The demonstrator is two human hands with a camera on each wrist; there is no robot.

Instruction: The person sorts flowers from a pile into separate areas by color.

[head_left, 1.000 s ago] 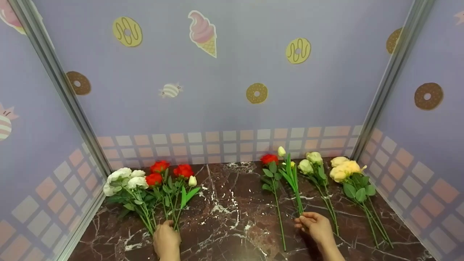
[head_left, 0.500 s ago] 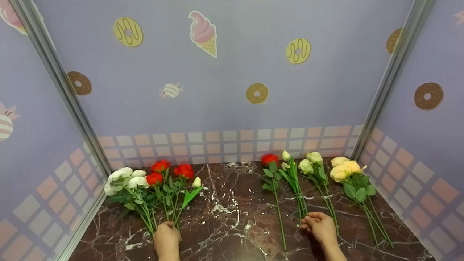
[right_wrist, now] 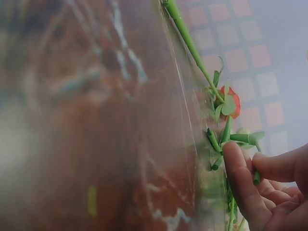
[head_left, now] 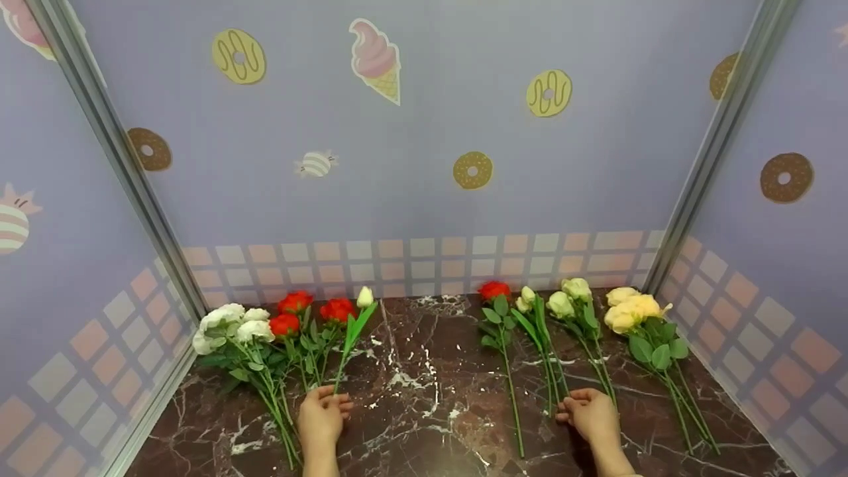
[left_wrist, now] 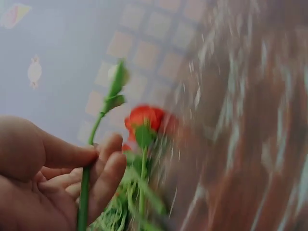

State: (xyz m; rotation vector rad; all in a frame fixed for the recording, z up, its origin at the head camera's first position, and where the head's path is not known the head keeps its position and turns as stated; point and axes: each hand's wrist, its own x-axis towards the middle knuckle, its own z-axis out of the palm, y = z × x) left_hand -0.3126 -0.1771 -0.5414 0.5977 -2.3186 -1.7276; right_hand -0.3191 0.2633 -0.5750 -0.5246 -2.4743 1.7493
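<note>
A white tulip [head_left: 365, 297] with long green leaves stands out from the left hand [head_left: 320, 419], its stem pinched between thumb and fingers. In the left wrist view the left hand [left_wrist: 53, 168] grips that green stem [left_wrist: 84, 192]. White tulips [head_left: 527, 298] lie at the right of centre, and the right hand [head_left: 591, 417] is at the lower end of their stems. The right wrist view has the right hand [right_wrist: 269, 187] pinching one green stem [right_wrist: 256, 177] between thumb and fingers, with other cut stem ends [right_wrist: 214, 142] beside the fingertips.
White flowers [head_left: 225, 324] and red roses [head_left: 285, 324] lie at the left of the marble-patterned table [head_left: 430, 424]. A single red rose [head_left: 495, 291], pale green roses [head_left: 560, 305] and yellow flowers [head_left: 633, 313] lie at the right. Patterned walls [head_left: 424, 199] enclose the table.
The left hand has lifted the tulip away from the red roses, moving right and slightly up. The right hand has shifted slightly right, and the tulips near it have spread apart.
</note>
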